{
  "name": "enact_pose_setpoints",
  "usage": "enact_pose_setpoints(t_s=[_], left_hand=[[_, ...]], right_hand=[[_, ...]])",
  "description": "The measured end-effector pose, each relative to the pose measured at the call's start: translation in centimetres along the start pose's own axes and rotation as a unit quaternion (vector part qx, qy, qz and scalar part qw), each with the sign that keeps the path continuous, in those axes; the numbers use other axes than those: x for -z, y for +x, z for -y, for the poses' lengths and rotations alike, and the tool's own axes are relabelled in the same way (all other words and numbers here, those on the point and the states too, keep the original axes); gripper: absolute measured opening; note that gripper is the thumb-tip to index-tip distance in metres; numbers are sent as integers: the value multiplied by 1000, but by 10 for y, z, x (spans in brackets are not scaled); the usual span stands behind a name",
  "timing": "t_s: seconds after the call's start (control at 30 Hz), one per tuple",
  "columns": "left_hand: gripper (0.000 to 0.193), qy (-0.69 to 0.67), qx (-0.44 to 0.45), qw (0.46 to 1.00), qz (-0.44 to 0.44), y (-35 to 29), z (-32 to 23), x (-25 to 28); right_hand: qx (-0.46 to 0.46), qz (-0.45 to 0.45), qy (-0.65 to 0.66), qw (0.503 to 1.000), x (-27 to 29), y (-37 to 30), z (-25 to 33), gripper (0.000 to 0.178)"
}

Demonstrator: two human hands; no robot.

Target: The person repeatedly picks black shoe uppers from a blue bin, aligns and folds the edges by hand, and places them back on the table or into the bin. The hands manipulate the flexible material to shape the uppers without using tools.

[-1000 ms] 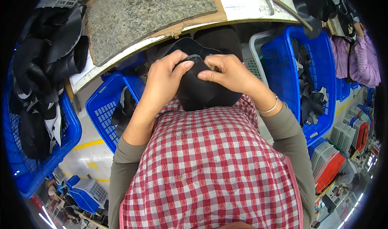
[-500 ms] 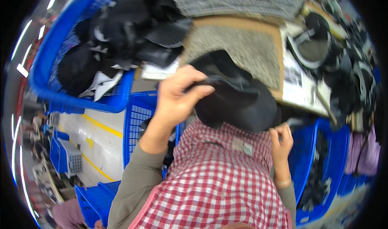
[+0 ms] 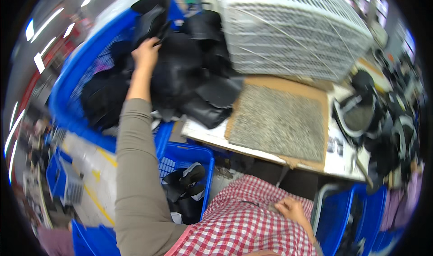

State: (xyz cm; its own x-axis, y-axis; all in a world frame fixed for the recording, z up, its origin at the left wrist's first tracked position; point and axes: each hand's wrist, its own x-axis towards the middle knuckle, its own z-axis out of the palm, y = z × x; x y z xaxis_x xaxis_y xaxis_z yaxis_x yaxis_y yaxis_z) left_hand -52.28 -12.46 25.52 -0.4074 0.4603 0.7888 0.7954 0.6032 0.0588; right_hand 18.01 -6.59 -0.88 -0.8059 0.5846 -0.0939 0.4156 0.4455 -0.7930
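Observation:
My left hand [image 3: 146, 56] reaches far over the big blue basket [image 3: 59, 103] at the upper left. Its fingers are closed on a floppy black leather-like piece [image 3: 152, 22], held above a heap of similar black pieces [image 3: 178, 66]. In front of my checked apron [image 3: 252, 224], my right hand [image 3: 292, 209] has its fingers curled together. Whether something small is pinched there is hidden.
A grey rough mat [image 3: 279, 120] on brown board lies on the white worktable [image 3: 205, 133]. Behind it rises a white slatted crate stack [image 3: 293, 39]. Black-and-grey shoe-like parts [image 3: 358, 114] crowd the right. A smaller blue basket [image 3: 209, 172] holds black pieces below; more blue bins [image 3: 333, 220] stand lower right.
My left hand has swung from in front of my body up and left over the basket, carrying the black piece. My right hand has let go of it and drawn in toward the apron.

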Motion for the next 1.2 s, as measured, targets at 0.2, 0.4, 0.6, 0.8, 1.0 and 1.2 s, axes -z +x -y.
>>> enact_pose_setpoints(t_s=[0.2, 0.4, 0.6, 0.8, 1.0, 1.2], left_hand=[[32, 145, -106, 982, -50, 30, 69, -93], [25, -184, -98, 976, 63, -2, 9, -89], [22, -334, -48, 933, 128, -55, -80, -31], [17, -324, -34, 928, 181, -147, -111, 12], [13, -470, 112, 820, 306, -277, -195, 9], [60, -550, 19, 756, 355, -297, -366, 1]], right_hand=[[-27, -84, 35, 995, -5, -10, 7, 22], [-97, -137, 111, 980, 2, -12, -5, 22], [-33, -354, -84, 931, 127, 32, -45, 26], [-107, -614, -220, 750, 309, 161, -126, 61], [-205, -474, 126, 847, 382, 218, -111, 32], [156, -362, 386, 834, 385, 175, 37, 17]])
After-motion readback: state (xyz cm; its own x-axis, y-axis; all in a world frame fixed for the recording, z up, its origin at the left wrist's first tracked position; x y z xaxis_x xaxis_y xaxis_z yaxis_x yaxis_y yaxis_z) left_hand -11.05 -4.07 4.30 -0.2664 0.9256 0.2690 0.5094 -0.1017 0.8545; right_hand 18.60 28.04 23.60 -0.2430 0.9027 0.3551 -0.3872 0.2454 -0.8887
